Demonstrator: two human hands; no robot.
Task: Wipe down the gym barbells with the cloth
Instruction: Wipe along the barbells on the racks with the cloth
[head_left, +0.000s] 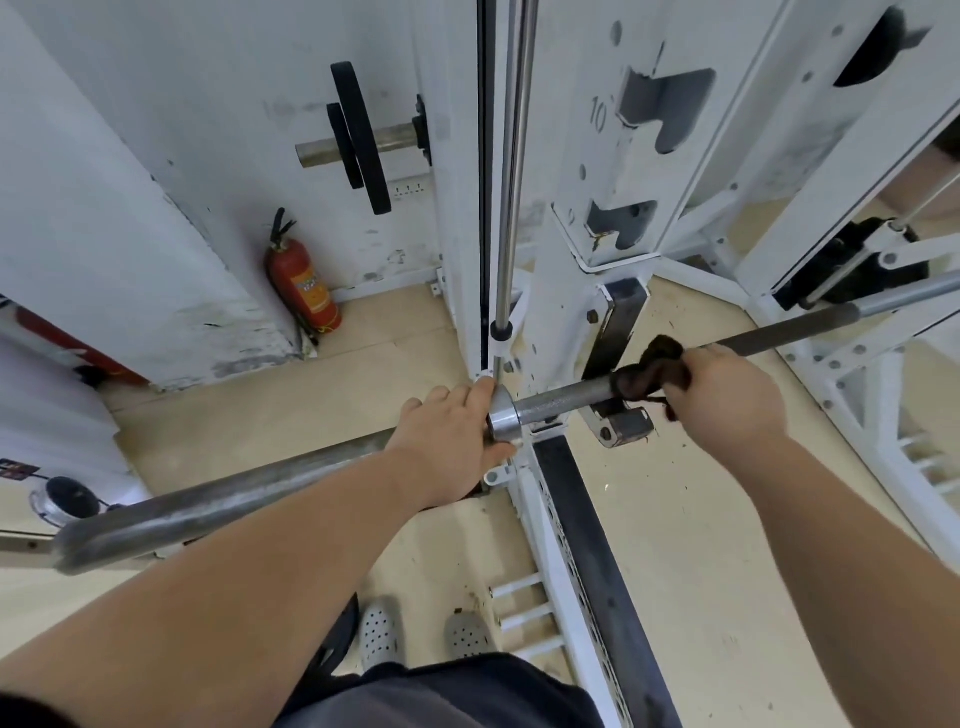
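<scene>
At the white rack, the barbell (561, 402) lies across, its shaft resting by a steel hook (623, 423) on the upright. The dark cloth (644, 376) is wrapped round the shaft. The right hand (727, 400) grips it there, fingers closed over cloth and bar. The left hand (447, 441) holds the thick sleeve just beside the collar (501, 415), fingers curled on top.

I think some things could go wrong. A loose end of the cloth hangs near the hook and may catch there. The rough part of the shaft may also snag the cloth. If the wiping pushes sideways, the left fingers could be pinched between collar and frame.

For writing, only "10" (597, 117) is readable, beside a slot on the upright. The red fire extinguisher (304, 280) by the wall has a yellow label, too small to read.
</scene>
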